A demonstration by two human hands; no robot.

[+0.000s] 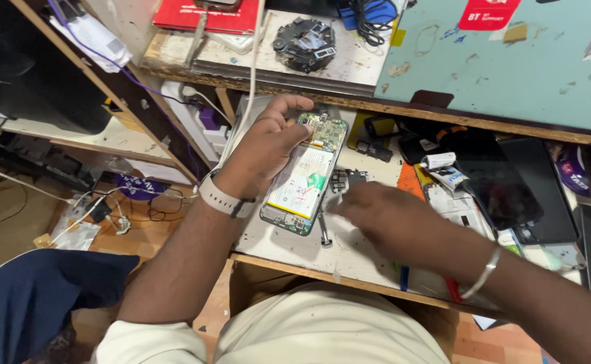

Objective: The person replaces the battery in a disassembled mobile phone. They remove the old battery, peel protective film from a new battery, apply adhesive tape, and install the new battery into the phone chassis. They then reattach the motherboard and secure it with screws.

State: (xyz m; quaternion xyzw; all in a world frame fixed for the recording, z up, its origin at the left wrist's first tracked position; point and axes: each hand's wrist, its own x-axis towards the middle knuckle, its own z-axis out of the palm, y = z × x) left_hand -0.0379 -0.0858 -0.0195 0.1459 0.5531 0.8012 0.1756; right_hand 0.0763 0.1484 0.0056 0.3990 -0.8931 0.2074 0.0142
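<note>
One opened smartphone (pixel 303 174) is the thing in hand here, its back cover off, lying near the front edge of the workbench (pixel 349 253), tilted so its top points toward the rear shelf; I would judge it light and thin, stiff along its frame yet fragile wherever the insides are bare, so the sensible hold is by the long side edges, never by the board or the flat cells; the left hand (pixel 265 145) does just that, its fingers closed around the upper left edge and top corner, thumb curled over the top end, steadying the phone against the bench. The largest part showing is the pale battery (pixel 302 182), with a small green patch on it and a yellowish strip along its lower end; above it sits the green circuit board (pixel 323 129), crowded with small metal parts; the rim looks dark and glossy, likely slippery. The right hand (pixel 383 216) hovers just beside the phone's lower right edge, blurred; whether its fingers pinch anything I cannot tell. A small dark part (pixel 346 179) lies just right of the phone; a metal tool shaft (pixel 324 232) pokes out below the phone's lower right corner, toward the front edge.
</note>
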